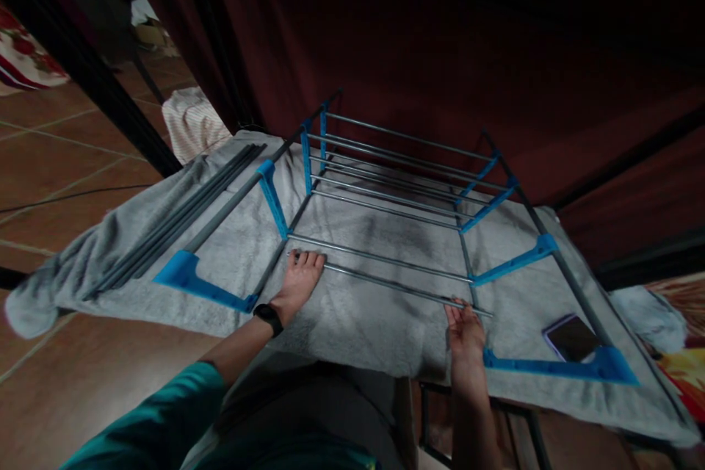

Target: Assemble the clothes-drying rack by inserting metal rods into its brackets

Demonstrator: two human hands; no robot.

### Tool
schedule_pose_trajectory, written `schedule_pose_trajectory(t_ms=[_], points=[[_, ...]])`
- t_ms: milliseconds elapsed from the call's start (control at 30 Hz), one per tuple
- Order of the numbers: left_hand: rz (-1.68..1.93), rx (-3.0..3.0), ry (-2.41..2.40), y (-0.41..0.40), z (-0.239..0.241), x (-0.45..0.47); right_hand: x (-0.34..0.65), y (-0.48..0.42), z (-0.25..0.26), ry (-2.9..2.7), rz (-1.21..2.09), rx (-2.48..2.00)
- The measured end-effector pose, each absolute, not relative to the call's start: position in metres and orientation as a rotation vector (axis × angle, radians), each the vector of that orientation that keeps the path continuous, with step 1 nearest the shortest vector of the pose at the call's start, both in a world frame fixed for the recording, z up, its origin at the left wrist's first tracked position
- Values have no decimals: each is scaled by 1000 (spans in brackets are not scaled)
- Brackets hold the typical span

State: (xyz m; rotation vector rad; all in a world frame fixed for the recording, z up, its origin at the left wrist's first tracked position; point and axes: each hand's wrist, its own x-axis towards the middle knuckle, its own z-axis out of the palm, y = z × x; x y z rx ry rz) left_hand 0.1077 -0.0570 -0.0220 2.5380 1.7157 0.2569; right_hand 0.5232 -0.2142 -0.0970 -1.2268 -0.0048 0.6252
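A metal rod [385, 281] lies crosswise near the front of a half-built rack made of grey tubes and blue plastic brackets [510, 261]. My left hand [302, 275], with a black band on its wrist, has its fingers curled over the rod's left end. My right hand [464, 323] pinches the rod near its right end, palm turned up. Behind it, a second rod [380, 258] joins the middle pair of brackets. Several more rods span the rear brackets. The front left bracket [203, 283] and front right bracket [562, 366] have no rod between them.
Several loose grey tubes [181, 213] lie on the left of the grey blanket [374, 338] covering the table. A phone [571, 338] rests inside the right frame. A dark red curtain [413, 51] hangs behind, and black posts [93, 66] stand at the left.
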Motion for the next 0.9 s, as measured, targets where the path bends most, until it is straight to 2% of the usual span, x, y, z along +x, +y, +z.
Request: schedule_pose_trajectory(t_ms=[233, 367, 433, 700, 900], points=[[366, 2386, 1893, -58, -13, 87, 515, -212, -92, 7, 604, -1211], [942, 1716, 1801, -57, -14, 80, 510, -212, -88, 11, 620, -1216], [1117, 1346, 1739, -54, -16, 80, 509, -212, -87, 31, 624, -1201], [1283, 653, 1495, -43, -20, 85, 507, -213, -88, 11, 635, -1125], [1326, 402, 1421, -46, -17, 88, 507, -212, -86, 28, 669, -1095]])
